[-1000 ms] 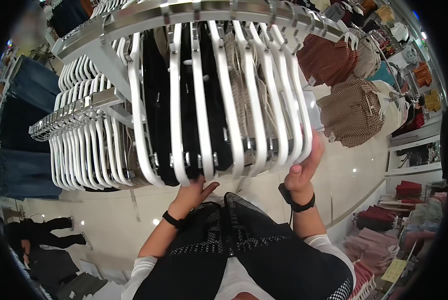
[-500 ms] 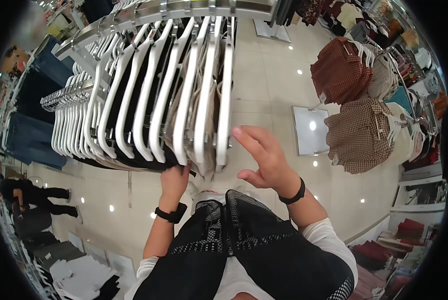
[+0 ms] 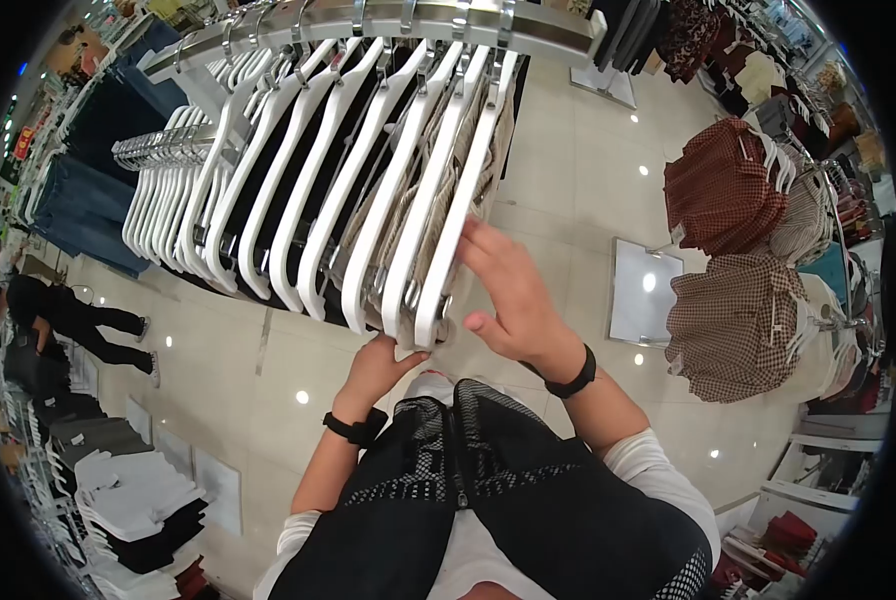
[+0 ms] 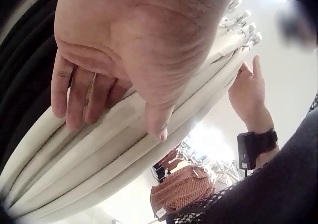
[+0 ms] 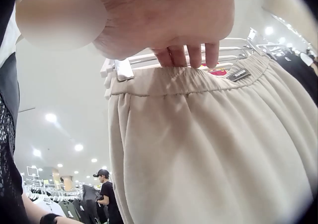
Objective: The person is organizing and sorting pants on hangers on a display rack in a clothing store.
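Observation:
White clip hangers hang in a row from a metal rail in the head view, carrying black and beige garments. At the near end of the row, below the hangers' front tips, is my left hand, its thumb pointing right. In the left wrist view that hand's fingers lie against the side of cream garments. My right hand is at the outermost hanger, its fingertips against it and the thumb apart. The right wrist view has its fingers at the elastic waistband of a cream garment, clipped to a hanger.
A lower rail with more white hangers stands at left. Checked shirts hang on a rack to the right, above a white base plate. Jeans and a person in black are farther left.
The head view has shifted, bringing the row's outer end closer to centre. My right hand, first beside the row, moved off and now touches the outermost hanger. My left hand has moved towards that end.

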`<state>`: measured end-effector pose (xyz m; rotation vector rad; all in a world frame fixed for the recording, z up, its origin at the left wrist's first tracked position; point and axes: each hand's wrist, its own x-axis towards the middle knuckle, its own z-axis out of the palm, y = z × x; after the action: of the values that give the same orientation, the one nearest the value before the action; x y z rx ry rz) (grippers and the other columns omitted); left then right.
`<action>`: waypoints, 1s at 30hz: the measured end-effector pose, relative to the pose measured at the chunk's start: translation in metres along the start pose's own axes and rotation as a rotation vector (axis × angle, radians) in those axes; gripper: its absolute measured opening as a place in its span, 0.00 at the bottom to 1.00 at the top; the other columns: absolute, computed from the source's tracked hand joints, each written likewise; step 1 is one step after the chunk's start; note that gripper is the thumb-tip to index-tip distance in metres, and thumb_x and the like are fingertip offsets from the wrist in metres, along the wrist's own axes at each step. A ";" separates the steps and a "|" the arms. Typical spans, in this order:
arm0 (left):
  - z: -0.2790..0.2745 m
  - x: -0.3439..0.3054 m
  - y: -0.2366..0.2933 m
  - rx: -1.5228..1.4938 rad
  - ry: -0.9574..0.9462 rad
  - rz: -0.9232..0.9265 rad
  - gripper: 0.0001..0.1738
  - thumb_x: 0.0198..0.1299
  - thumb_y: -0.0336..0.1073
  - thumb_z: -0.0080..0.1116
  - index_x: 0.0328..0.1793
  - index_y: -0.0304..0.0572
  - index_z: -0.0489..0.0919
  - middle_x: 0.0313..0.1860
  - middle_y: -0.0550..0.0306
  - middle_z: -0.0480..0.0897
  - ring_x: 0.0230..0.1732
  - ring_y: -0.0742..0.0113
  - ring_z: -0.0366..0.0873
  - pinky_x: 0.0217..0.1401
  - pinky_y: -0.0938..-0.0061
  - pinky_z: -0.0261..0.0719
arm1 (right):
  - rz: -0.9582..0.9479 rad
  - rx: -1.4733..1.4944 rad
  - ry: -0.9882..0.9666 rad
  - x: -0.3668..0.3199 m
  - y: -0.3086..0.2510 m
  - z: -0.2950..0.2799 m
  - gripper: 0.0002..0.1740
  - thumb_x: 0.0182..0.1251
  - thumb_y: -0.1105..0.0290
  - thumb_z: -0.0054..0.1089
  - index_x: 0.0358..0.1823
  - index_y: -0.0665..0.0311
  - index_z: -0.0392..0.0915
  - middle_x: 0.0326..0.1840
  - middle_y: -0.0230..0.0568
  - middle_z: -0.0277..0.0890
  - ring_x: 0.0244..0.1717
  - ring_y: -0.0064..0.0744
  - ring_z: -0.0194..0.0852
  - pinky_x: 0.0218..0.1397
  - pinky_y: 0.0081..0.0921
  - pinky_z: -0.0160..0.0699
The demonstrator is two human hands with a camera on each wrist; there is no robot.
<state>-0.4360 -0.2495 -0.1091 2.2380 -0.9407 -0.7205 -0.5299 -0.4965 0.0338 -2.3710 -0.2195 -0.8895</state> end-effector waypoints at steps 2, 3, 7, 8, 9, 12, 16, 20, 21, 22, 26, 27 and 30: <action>0.000 0.010 0.000 -0.101 0.070 0.092 0.29 0.64 0.47 0.70 0.65 0.36 0.80 0.59 0.36 0.85 0.62 0.41 0.83 0.62 0.55 0.81 | -0.040 -0.052 -0.033 0.008 0.005 -0.001 0.40 0.76 0.35 0.48 0.66 0.67 0.76 0.67 0.51 0.74 0.68 0.56 0.72 0.69 0.51 0.69; 0.001 0.017 -0.002 -0.121 0.119 0.178 0.29 0.64 0.43 0.69 0.67 0.36 0.79 0.61 0.36 0.84 0.64 0.42 0.82 0.64 0.55 0.80 | -0.059 -0.081 -0.051 0.012 0.008 -0.001 0.39 0.76 0.34 0.47 0.62 0.67 0.78 0.65 0.50 0.76 0.67 0.55 0.73 0.68 0.51 0.69; 0.002 0.040 -0.024 -0.211 0.216 0.338 0.32 0.65 0.26 0.63 0.76 0.36 0.72 0.70 0.42 0.79 0.71 0.50 0.76 0.74 0.60 0.74 | -0.054 -0.014 0.037 0.014 0.023 -0.007 0.36 0.77 0.33 0.43 0.42 0.61 0.81 0.49 0.42 0.80 0.56 0.50 0.76 0.59 0.47 0.71; 0.004 0.042 -0.030 -0.148 0.292 0.390 0.32 0.67 0.28 0.64 0.78 0.38 0.72 0.72 0.45 0.77 0.72 0.54 0.75 0.75 0.62 0.73 | -0.051 -0.011 0.048 0.014 0.025 -0.008 0.36 0.77 0.33 0.42 0.42 0.61 0.82 0.48 0.41 0.80 0.55 0.49 0.76 0.58 0.46 0.71; 0.009 0.044 -0.042 -0.270 0.207 0.340 0.32 0.71 0.31 0.61 0.80 0.35 0.68 0.76 0.45 0.73 0.77 0.53 0.70 0.79 0.63 0.69 | -0.047 -0.005 0.058 0.012 0.028 -0.010 0.36 0.77 0.33 0.42 0.41 0.61 0.82 0.48 0.41 0.80 0.54 0.49 0.76 0.58 0.45 0.70; 0.026 0.045 -0.065 -0.444 0.107 0.257 0.32 0.73 0.36 0.57 0.81 0.35 0.65 0.77 0.46 0.72 0.77 0.53 0.69 0.79 0.63 0.67 | -0.040 -0.002 0.120 0.007 0.031 -0.008 0.35 0.78 0.34 0.42 0.38 0.60 0.84 0.46 0.38 0.81 0.52 0.46 0.77 0.55 0.44 0.71; 0.028 0.039 -0.063 -0.378 0.151 0.219 0.31 0.72 0.34 0.58 0.79 0.36 0.68 0.75 0.45 0.74 0.75 0.52 0.71 0.78 0.62 0.69 | -0.079 0.008 0.146 0.006 0.040 -0.008 0.34 0.79 0.36 0.43 0.37 0.59 0.85 0.45 0.36 0.82 0.52 0.44 0.77 0.54 0.44 0.72; 0.036 0.025 -0.056 -0.340 0.216 0.142 0.30 0.70 0.33 0.59 0.77 0.36 0.70 0.73 0.44 0.75 0.74 0.50 0.73 0.76 0.61 0.70 | -0.169 0.059 0.114 0.014 0.056 -0.012 0.33 0.79 0.37 0.44 0.41 0.58 0.86 0.47 0.35 0.84 0.54 0.42 0.78 0.54 0.43 0.73; 0.040 0.024 -0.054 -0.329 0.242 0.124 0.29 0.70 0.33 0.59 0.76 0.36 0.71 0.73 0.44 0.76 0.73 0.50 0.73 0.75 0.60 0.71 | -0.204 0.070 0.104 0.018 0.060 -0.015 0.33 0.79 0.37 0.45 0.43 0.58 0.87 0.50 0.35 0.85 0.56 0.42 0.79 0.54 0.42 0.73; 0.044 0.022 -0.051 -0.319 0.271 0.106 0.29 0.69 0.32 0.59 0.76 0.36 0.71 0.72 0.44 0.76 0.73 0.49 0.73 0.75 0.60 0.71 | -0.215 0.095 0.091 0.018 0.064 -0.016 0.32 0.79 0.38 0.45 0.46 0.58 0.88 0.52 0.36 0.86 0.57 0.42 0.79 0.55 0.41 0.73; 0.075 0.017 -0.032 -0.285 0.409 0.029 0.28 0.67 0.31 0.60 0.74 0.37 0.74 0.70 0.43 0.78 0.71 0.48 0.75 0.73 0.59 0.73 | -0.272 0.233 -0.004 0.019 0.093 -0.036 0.31 0.79 0.38 0.46 0.51 0.59 0.86 0.53 0.37 0.85 0.56 0.43 0.79 0.55 0.41 0.74; 0.085 0.016 -0.025 -0.272 0.447 0.009 0.28 0.67 0.31 0.60 0.73 0.37 0.74 0.70 0.43 0.78 0.71 0.48 0.76 0.73 0.59 0.74 | -0.281 0.284 -0.038 0.019 0.101 -0.043 0.31 0.79 0.38 0.47 0.52 0.59 0.86 0.53 0.38 0.85 0.56 0.43 0.79 0.55 0.41 0.74; 0.117 0.012 -0.008 -0.186 0.581 -0.068 0.27 0.66 0.30 0.60 0.72 0.37 0.76 0.69 0.43 0.79 0.69 0.46 0.77 0.71 0.58 0.75 | -0.290 0.491 -0.204 0.014 0.127 -0.069 0.32 0.78 0.38 0.47 0.53 0.59 0.85 0.51 0.38 0.85 0.54 0.44 0.79 0.55 0.41 0.73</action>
<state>-0.5038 -0.2904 -0.1957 2.1351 -0.4911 -0.1477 -0.5135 -0.6411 0.0243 -1.9884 -0.7855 -0.6257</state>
